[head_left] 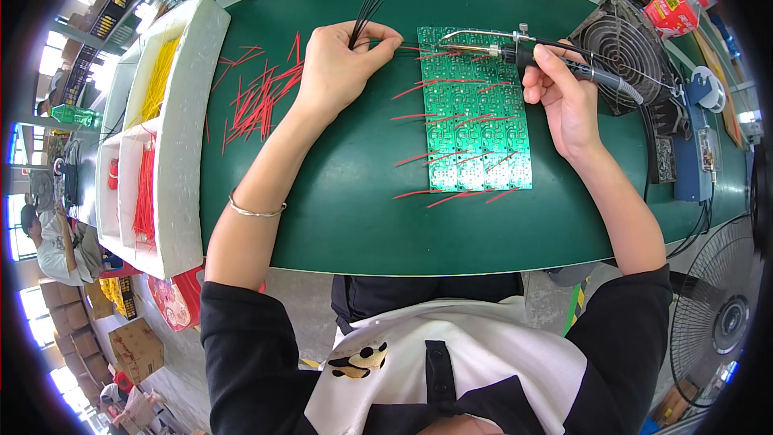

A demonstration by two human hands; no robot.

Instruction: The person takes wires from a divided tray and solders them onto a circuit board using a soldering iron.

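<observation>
My left hand [342, 64] is closed around a bundle of thin black wires [369, 10] that sticks up past the fingers. Its thumb and forefinger pinch together beside the upper left edge of the green circuit board [477, 141], where a short red wire runs from the fingertips toward the board. In my right hand [564, 93] is a soldering iron [515, 55], its metal tip pointing left over the board's top rows. A thin curved metal tube [483, 35] is fixed along the iron. Several red wires [415, 117] stand out from the board in rows.
Loose red wires [262, 105] lie left of my left forearm. Beyond them, a white foam box [181, 137] holds yellow wires [161, 76] and red wires [145, 193]. A square black fan [624, 48], a blue box [691, 145] and a red-labelled bottle [672, 10] stand at right.
</observation>
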